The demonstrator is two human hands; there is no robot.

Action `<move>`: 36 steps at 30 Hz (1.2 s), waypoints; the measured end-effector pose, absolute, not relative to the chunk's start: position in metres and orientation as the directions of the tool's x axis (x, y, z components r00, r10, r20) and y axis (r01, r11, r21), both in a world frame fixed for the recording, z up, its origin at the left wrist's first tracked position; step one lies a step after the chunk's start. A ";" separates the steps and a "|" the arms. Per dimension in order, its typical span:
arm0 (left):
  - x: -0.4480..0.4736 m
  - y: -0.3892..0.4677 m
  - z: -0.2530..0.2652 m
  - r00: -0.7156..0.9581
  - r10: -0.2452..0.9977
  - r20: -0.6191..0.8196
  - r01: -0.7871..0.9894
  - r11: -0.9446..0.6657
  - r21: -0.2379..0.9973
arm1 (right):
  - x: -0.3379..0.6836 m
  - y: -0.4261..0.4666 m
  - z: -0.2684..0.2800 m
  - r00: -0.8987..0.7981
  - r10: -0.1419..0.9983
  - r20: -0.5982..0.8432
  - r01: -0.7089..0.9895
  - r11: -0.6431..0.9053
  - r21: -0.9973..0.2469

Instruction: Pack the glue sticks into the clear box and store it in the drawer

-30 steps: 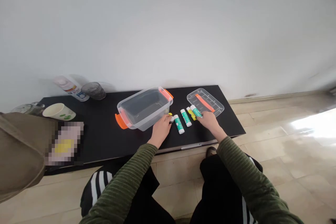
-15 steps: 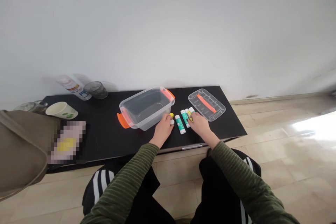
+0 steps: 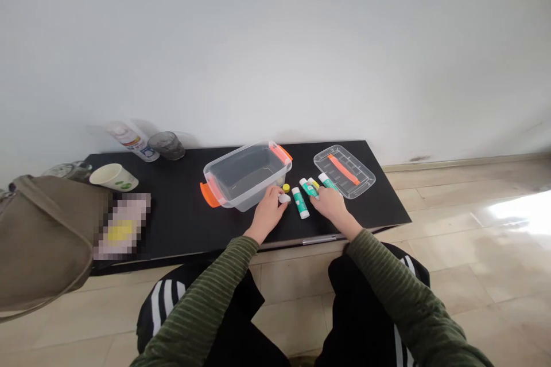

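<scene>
Pinched in my left hand (image 3: 267, 210) is a small white object (image 3: 284, 198), perhaps a glue stick's end; the fingers hide the rest. Beside it is a yellow cap (image 3: 286, 188). A green-and-white glue stick (image 3: 300, 203) lies on the table between my hands. My right hand (image 3: 330, 205) has its fingertips closed on the lower end of another glue stick (image 3: 308, 187). Behind those fingers lie a yellow-marked stick (image 3: 314, 183) and one more green glue stick (image 3: 328, 180), both partly covered. The clear plastic box (image 3: 240, 205) stands open to the left of them.
The box's clear lid (image 3: 368, 180) with an orange handle lies at the right. On the black table (image 3: 181, 229), the left side holds a paper cup (image 3: 112, 178), a dark glass (image 3: 167, 146), a spray can (image 3: 133, 142), a blurred pink packet (image 3: 124, 223) and a brown bag (image 3: 51, 241).
My right hand has shifted slightly, and the glue sticks near it are spread farther apart. The left hand has tilted the white object away from the yellow cap. The view has moved slightly left.
</scene>
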State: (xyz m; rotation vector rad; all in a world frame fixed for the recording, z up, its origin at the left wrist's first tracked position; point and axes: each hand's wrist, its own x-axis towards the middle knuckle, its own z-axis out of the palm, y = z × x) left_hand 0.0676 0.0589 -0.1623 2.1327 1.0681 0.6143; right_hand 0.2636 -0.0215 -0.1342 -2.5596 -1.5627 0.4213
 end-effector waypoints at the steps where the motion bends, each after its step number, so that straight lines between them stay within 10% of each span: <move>1: 0.067 0.059 -0.161 0.534 0.841 0.086 0.470 -0.380 0.797 | 0.266 -0.025 -0.132 0.436 0.886 -0.157 0.847 -0.463 -0.262; 5: 0.070 0.054 -0.159 0.472 0.871 -0.138 0.096 0.105 0.990 | 0.269 -0.044 -0.123 0.399 0.915 -0.054 0.824 -0.383 -0.418; 11: 0.070 0.043 -0.146 0.561 0.759 -0.330 -0.312 0.563 0.766 | 0.256 -0.072 -0.115 0.224 0.972 0.070 0.776 -0.134 -0.617; 36: 0.062 0.030 -0.132 0.598 0.759 -0.257 -0.236 0.473 0.849 | 0.253 -0.090 -0.116 0.107 0.975 0.196 0.792 0.036 -0.610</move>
